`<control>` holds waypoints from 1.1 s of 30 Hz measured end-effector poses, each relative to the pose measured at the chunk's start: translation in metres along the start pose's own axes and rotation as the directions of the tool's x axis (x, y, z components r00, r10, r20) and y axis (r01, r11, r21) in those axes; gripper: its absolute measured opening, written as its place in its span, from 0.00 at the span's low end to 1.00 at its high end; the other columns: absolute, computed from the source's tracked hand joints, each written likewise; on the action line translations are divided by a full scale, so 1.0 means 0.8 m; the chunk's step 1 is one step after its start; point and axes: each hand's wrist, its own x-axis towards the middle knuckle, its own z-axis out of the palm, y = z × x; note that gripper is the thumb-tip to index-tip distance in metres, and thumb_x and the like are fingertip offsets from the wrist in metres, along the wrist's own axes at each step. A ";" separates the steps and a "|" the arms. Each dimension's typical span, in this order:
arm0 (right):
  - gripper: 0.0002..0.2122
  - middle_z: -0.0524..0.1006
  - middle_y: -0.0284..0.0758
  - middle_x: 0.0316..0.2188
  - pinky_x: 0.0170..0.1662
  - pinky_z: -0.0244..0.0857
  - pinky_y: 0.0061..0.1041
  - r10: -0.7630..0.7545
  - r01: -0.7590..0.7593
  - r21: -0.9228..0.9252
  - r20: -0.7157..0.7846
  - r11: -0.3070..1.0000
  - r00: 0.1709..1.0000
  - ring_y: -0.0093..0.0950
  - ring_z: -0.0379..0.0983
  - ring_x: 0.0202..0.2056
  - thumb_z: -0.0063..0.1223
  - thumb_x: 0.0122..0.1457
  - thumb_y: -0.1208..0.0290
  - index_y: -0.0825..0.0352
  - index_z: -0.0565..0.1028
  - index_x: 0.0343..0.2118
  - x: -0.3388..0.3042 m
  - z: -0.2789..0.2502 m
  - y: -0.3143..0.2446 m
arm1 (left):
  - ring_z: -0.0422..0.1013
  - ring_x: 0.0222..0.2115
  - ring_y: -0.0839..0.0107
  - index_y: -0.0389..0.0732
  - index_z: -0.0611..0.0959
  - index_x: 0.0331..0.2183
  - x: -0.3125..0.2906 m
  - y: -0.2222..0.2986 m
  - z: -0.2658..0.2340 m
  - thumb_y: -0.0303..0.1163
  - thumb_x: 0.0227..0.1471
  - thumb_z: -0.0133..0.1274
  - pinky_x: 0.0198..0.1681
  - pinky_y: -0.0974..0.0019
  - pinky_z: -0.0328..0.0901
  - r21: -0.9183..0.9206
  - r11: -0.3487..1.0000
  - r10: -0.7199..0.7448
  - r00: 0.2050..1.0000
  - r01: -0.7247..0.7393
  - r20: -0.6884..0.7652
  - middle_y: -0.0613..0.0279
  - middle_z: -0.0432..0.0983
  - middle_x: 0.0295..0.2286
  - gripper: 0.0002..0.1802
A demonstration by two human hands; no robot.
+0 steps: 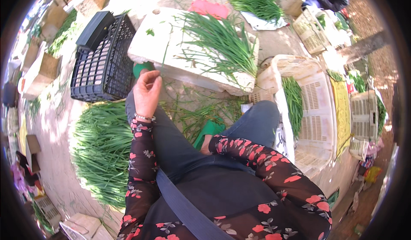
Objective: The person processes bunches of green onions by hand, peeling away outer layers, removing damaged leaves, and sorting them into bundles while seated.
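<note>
My left hand [147,95] is raised over my left knee, near the front left corner of a white foam slab [169,34]. Its fingers curl toward the thumb in a pinch; anything between them is too small to make out. Long green leaves, like garlic chives [224,43], lie loosely spread on the slab's right side. My right hand [206,145] is low between my legs beside a green shoe [210,130], its fingers hidden. A second green shoe [143,68] shows behind my left hand. Loose green trimmings [199,111] litter the ground between my knees.
A black plastic crate [102,64] stands left of the slab. Below it lies a large heap of green leaves [102,150]. To my right, a white crate [314,107] holds a chive bundle [292,105]. Another leafy pile [252,0] and a pink sheet [209,8] lie beyond the slab.
</note>
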 end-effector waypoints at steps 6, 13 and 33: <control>0.15 0.77 0.44 0.37 0.41 0.68 0.37 0.010 0.081 0.278 -0.311 0.957 0.950 0.38 0.75 0.36 0.52 0.53 0.58 0.64 0.79 0.36 -0.084 -0.038 0.031 | 0.75 0.32 0.68 0.34 0.80 0.37 -0.010 -0.010 0.007 0.24 0.47 0.57 0.35 0.69 0.70 0.348 0.932 0.030 0.976 -0.105 0.215 0.57 0.76 0.34 0.12; 0.20 0.74 0.43 0.15 0.28 0.66 0.34 0.721 0.041 0.724 -0.678 0.689 -0.145 0.38 0.71 0.20 0.62 0.44 0.55 0.72 0.76 0.18 -0.244 -0.098 0.205 | 0.74 0.31 0.64 0.34 0.80 0.36 -0.020 -0.005 0.015 0.25 0.47 0.57 0.37 0.66 0.68 0.456 0.881 -0.005 0.962 -0.125 0.273 0.56 0.75 0.33 0.12; 0.23 0.78 0.49 0.36 0.43 0.68 0.33 0.829 -0.035 0.840 -0.527 0.542 0.185 0.43 0.76 0.39 0.65 0.41 0.68 0.74 0.70 0.39 -0.210 -0.147 0.367 | 0.74 0.33 0.68 0.34 0.80 0.40 0.031 0.013 0.117 0.27 0.49 0.56 0.36 0.68 0.70 0.356 0.933 -0.293 0.661 0.042 0.691 0.56 0.73 0.34 0.14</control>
